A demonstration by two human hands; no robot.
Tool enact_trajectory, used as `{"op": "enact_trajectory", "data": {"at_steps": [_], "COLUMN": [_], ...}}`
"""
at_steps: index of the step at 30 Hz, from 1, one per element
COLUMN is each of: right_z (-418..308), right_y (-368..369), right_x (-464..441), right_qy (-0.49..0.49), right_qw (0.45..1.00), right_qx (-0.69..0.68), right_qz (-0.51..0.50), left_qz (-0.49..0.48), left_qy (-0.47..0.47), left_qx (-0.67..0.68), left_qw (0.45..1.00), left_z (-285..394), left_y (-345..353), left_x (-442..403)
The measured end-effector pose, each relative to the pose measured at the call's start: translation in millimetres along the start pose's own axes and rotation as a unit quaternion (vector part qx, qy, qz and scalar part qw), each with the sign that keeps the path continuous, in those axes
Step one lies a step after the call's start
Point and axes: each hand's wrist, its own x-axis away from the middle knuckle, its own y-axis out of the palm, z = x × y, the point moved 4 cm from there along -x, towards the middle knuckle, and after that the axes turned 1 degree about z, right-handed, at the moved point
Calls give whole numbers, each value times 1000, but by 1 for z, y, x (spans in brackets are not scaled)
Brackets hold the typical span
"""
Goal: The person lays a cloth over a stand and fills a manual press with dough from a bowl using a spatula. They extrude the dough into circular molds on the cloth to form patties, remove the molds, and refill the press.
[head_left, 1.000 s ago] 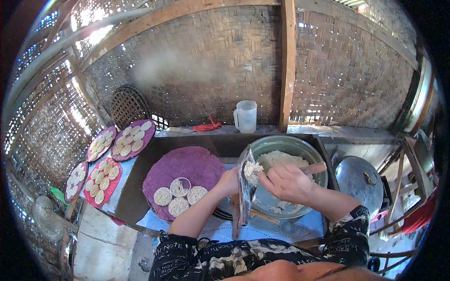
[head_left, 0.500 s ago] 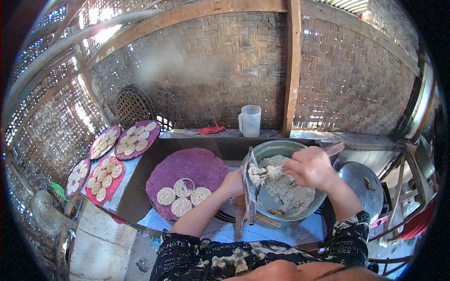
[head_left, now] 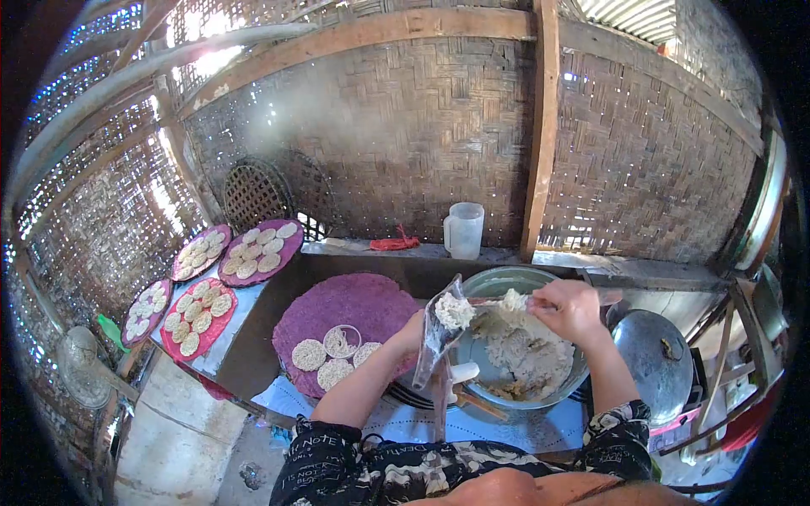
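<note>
A jug [head_left: 465, 232] stands behind the basin [head_left: 506, 277], a lidded pot [head_left: 645, 371] right of it. The right hand [head_left: 571, 310] grips a utensil [head_left: 610, 298] above the basin; the left hand [head_left: 411, 335] grasps clear plastic [head_left: 433, 344] holding dough [head_left: 454, 312].

Daylight pierces the gaps in the left woven wall [head_left: 110, 202], far left of the left hand [head_left: 411, 334], flaring into white glare high up there. Beyond both hands, the back wall [head_left: 405, 160] is dimmer, with a hazy pale smudge up and left of the right hand [head_left: 570, 311]. That hand is well lit, its outline slightly soft. To its right, a metal lid [head_left: 643, 363] shows a dull sheen. Wide-angle distortion bows the beam [head_left: 396, 30] above the hands; the corners are black.
</note>
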Motion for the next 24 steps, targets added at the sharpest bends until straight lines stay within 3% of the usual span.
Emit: {"op": "enact_trajectory", "data": {"at_steps": [2, 5, 7, 10, 16, 20, 22, 24], "right_z": [1, -5, -12, -26, -66, -66, -50, -25], "right_y": [2, -9, -17, -22, 12, 16, -13, -40], "right_x": [1, -6, -16, -31, -35, -27, -32, -27], "right_qy": [1, -6, -30, -94, -189, -227, -173, -69], "right_qw": [999, 997, 997, 994, 972, 968, 982, 997], "right_qx": [-41, -66, -54, -6, 50, 65, 42, 4], "right_qz": [-20, -33, -35, -58, -129, -86, -60, 35], "left_qz": [5, 16, 12, -18, 0, 17, 37, 73], "left_qy": [7, -34, 35, -71, -62, -84, -52, 5], "left_qx": [100, 99, -103, -290, -219, -105, -54, -36], "left_qw": [995, 994, 994, 954, 974, 991, 997, 997], "left_z": [5, -10, -8, 33, 31, -8, -33, -28], "left_y": [0, -4, -3, 3, 15, 15, 0, -13], "left_x": [0, 0, 3, 6, 8, 3, -1, -4]}}
